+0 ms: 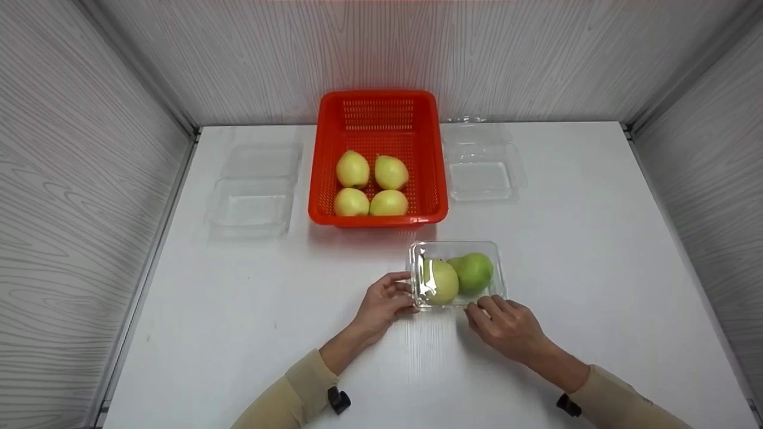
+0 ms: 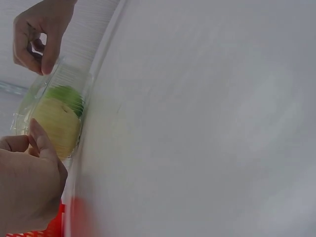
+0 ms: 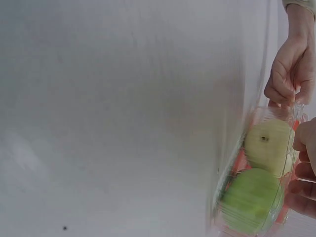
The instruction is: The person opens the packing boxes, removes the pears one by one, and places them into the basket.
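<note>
two hands pinch clear box (image 1: 458, 247) edges: left hand (image 1: 384, 301), right hand (image 1: 506, 325). only head view shows red basket (image 1: 379, 113) with four pears (image 1: 372, 183).

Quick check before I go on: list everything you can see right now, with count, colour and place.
Basket: one, red, back middle of the table.
Fruits in the basket: four, pale yellow, in its near half.
Closed box: one, clear plastic, front middle, between the hands.
Fruits in the closed box: two, a pale yellow one on the left, a green one on the right.
Open box, left: one, clear, left of the basket.
Open box, right: one, clear, right of the basket.
Table: one, white, walled by grey panels.
Left hand: fingers on the closed box's left edge.
Right hand: fingers on its near right edge.
</note>
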Demonstrator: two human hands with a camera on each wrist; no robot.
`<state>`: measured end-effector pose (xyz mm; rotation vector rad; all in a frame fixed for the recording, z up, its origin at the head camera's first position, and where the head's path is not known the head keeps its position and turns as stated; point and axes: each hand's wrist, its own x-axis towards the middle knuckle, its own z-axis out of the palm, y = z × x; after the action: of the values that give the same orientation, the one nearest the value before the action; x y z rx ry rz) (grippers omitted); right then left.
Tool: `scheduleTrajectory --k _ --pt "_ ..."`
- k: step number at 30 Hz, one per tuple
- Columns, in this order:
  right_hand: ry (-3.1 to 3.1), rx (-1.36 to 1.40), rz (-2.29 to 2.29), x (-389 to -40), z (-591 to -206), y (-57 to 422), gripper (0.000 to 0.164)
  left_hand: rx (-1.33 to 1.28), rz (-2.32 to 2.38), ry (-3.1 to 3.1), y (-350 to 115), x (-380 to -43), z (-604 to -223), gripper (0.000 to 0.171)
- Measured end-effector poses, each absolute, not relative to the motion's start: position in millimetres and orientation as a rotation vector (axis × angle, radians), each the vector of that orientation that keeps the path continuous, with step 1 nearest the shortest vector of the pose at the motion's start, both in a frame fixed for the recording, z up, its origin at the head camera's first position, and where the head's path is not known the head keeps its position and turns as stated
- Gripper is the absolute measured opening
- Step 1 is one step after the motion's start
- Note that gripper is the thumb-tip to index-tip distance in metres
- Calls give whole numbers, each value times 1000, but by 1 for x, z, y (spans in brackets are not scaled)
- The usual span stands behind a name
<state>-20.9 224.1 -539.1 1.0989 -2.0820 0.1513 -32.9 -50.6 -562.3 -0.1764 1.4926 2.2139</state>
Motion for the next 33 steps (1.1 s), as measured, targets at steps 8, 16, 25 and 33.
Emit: scheduleTrajectory --k 8,16,25,33 --pt "-2127 1068 110 -20 -537 236 31 -156 2210 1506 -59 -33 -561 56" --pt "-2122 1054 103 -22 -537 246 33 -170 2197 1516 -68 -33 -561 56" --pt "-2159 1042 93 -22 -534 254 31 -189 2201 1526 -72 -32 -561 56" --pt "-2275 1035 99 -19 -534 255 41 -244 2188 1494 -72 -26 -560 54"
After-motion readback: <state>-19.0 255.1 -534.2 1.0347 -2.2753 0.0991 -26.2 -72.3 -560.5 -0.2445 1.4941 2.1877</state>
